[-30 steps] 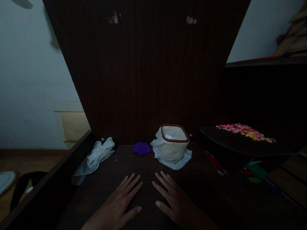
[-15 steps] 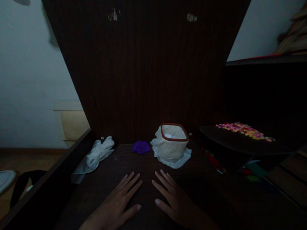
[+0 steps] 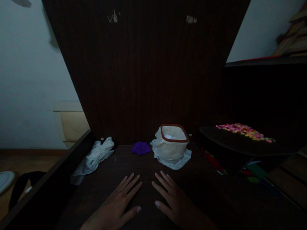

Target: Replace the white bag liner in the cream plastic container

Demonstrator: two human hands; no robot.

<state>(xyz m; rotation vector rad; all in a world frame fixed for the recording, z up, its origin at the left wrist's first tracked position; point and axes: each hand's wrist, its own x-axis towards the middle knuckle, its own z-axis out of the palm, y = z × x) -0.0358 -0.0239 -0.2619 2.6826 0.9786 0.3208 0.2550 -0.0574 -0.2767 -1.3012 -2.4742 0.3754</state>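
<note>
Dark wooden panelling (image 3: 147, 68) rises behind the table (image 3: 135, 167) I'm watching remotely. My left hand (image 3: 116, 203) and right hand (image 3: 176, 201) rest there palms down, apart, fingers spread, holding nothing, perhaps for steadiness. Beyond the right hand stands the lined bin (image 3: 172, 150); a plastic bag (image 3: 98, 155) lies far left, purple cloth (image 3: 141, 148) between them, probably set back to give the hands room.

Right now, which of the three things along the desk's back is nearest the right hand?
The brown-rimmed, lined bin, just beyond the right hand; the purple bundle and the crumpled whitish plastic lie farther left.
</note>
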